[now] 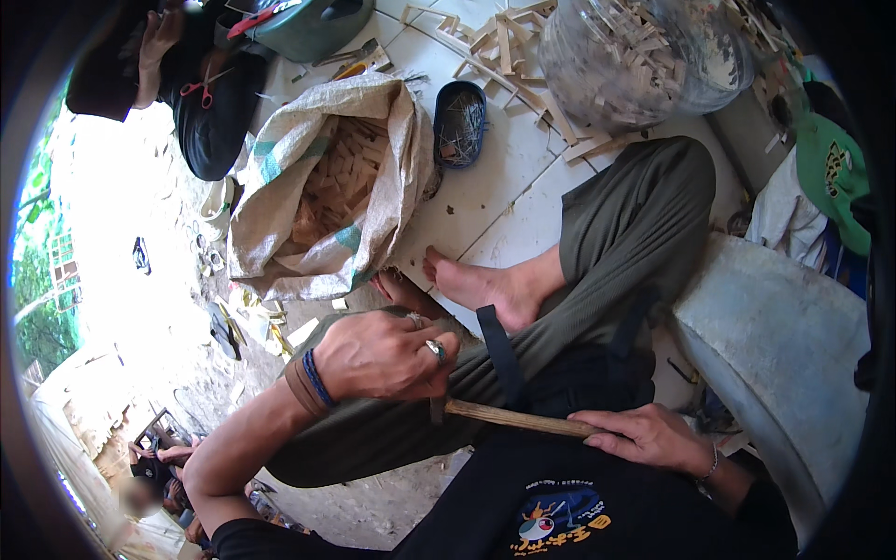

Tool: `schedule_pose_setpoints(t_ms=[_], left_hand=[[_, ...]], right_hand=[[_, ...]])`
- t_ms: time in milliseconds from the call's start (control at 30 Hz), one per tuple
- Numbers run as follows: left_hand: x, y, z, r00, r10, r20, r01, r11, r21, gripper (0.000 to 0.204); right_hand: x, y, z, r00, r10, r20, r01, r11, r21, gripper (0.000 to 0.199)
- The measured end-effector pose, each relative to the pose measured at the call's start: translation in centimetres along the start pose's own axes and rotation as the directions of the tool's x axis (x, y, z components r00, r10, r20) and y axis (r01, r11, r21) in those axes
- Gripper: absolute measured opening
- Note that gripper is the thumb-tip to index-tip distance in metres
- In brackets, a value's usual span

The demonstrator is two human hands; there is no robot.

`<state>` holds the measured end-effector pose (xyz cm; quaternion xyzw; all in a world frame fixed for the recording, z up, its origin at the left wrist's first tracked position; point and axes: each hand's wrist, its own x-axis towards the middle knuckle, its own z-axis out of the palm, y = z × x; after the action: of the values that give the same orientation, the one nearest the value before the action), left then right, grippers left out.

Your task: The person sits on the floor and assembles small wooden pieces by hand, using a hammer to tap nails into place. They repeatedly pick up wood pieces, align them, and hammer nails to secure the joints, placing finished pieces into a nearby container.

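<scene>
We are seeing lettering on two things. Across the chest of the black shirt (439, 518), a colourful print (560, 520) is showing: large yellow characters are running along the right and lower edges of a blue patch, beside a round, partly white figure. Above them, a line of small white lettering (562, 485) is arching, too small for us to be reading. On the green cloth item (825, 201) at the far right, dark, yellowish-edged lettering (833, 170) is standing sideways, looking blurred to us.
</scene>
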<state>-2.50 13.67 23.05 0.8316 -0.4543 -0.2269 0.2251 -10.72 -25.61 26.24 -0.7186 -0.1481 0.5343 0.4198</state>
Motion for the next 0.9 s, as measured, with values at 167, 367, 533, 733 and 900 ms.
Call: schedule_pose_setpoints(t_ms=[167,367,533,733,900], left_hand=[[-0.2,-0.1,-0.4,0.999,0.033,-0.03,-0.032,0.999,0.006,0.024],[-2.6,-3.0,-2.3,0.966,-0.163,-0.201,0.158,0.987,-0.043,0.021],[-3.8,-4.7,-0.5,0.898,-0.409,-0.161,0.404,0.913,-0.065,0.017],[-2.8,-5.2,-1.4,0.818,-0.486,-0.308,0.379,0.858,-0.345,0.018],[-1.4,-3.8,-1.9,0.782,-0.578,-0.231,0.414,0.76,-0.5,0.021]], right_hand=[[-0.1,0.5,0.1,0.999,-0.032,-0.019,0.032,0.999,0.035,0.044],[-0.9,1.4,-0.3,0.982,0.181,-0.06,-0.178,0.982,0.06,0.046],[0.7,0.0,-0.5,0.983,0.064,-0.174,-0.066,0.998,-0.009,0.047],[5.3,1.0,-2.1,0.87,-0.053,-0.49,0.006,0.995,-0.097,0.043],[9.8,0.4,-2.7,0.807,-0.161,-0.568,0.129,0.987,-0.095,0.044]])
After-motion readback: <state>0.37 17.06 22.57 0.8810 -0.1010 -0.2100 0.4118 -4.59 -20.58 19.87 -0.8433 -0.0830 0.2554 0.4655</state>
